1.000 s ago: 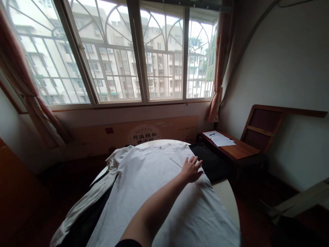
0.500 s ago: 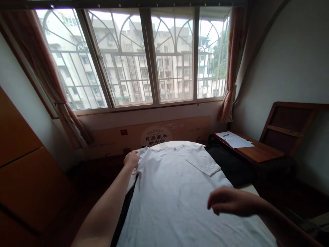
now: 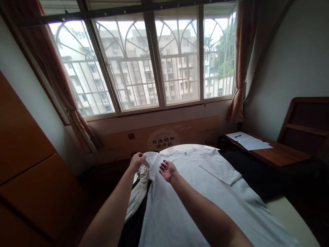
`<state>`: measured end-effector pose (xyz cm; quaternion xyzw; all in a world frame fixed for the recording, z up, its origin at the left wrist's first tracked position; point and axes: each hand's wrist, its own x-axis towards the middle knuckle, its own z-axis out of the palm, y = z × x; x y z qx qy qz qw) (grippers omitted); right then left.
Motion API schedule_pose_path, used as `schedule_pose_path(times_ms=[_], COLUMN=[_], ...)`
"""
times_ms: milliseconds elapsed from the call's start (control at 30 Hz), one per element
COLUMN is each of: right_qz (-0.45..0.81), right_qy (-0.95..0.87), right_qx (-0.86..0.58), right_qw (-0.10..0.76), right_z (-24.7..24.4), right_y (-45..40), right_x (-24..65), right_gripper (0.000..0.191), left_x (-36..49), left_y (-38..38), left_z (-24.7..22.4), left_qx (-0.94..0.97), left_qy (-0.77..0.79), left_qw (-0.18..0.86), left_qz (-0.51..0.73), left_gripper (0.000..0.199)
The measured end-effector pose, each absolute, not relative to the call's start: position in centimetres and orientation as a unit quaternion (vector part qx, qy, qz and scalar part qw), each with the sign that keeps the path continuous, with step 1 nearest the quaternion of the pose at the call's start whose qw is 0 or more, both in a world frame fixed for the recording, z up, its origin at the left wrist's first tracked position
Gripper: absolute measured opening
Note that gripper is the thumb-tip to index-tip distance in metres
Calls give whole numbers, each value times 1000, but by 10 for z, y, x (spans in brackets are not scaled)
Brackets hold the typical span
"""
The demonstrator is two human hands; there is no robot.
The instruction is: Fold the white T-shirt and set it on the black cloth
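A white T-shirt [image 3: 185, 199] lies spread out on a pale, round-edged table [image 3: 290, 212], its collar at the far end. At the shirt's left sleeve, my left hand [image 3: 138, 161] is closed with the fingers pinching the white cloth. My right hand [image 3: 168, 171] hovers over the upper left part of the shirt, palm turned up and fingers apart, holding nothing. The right sleeve [image 3: 223, 169] lies folded over onto the shirt's body. Along the left side, cream cloth [image 3: 136, 199] and dark cloth [image 3: 131, 233] show from under the shirt.
A low wooden table [image 3: 285, 154] with white papers [image 3: 253, 141] stands at the right, near a wooden chair back [image 3: 305, 127]. Dark cloth [image 3: 246, 171] lies right of the shirt. An orange cabinet [image 3: 25, 171] is at the left; a barred window [image 3: 159, 65] is ahead.
My right hand has moved left and forward from the shirt's lower right to its upper left, its fingers opening. My left hand stays at the left sleeve. The camera view has shifted and tilted.
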<state>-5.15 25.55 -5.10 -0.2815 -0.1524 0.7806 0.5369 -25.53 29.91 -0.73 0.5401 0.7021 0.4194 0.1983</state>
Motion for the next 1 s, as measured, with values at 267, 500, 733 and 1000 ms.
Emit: schedule_pose_path(times_ms=[267,500,733,1000], right_qz=[809,834,840,823], right_qy=[-109,-119,-101,-77], right_qx=[-296,-224,-193,-188], right_qw=[496,490,496,531], right_z=[-80,-100,-107,-108], right_y=[271,265,266,266], right_x=[-82,-80,-77,-73], right_gripper=[17,29,28,27], left_x=[-291,-307,-314,-309], left_y=[332,332,304,293], left_z=[43,17,-27,-37], left_qx=[416,308,296,357], left_qy=[682,693,704,761], left_qw=[337,406,458,357], left_qz=[499,510,455,408], left_gripper=[23,31,49,30])
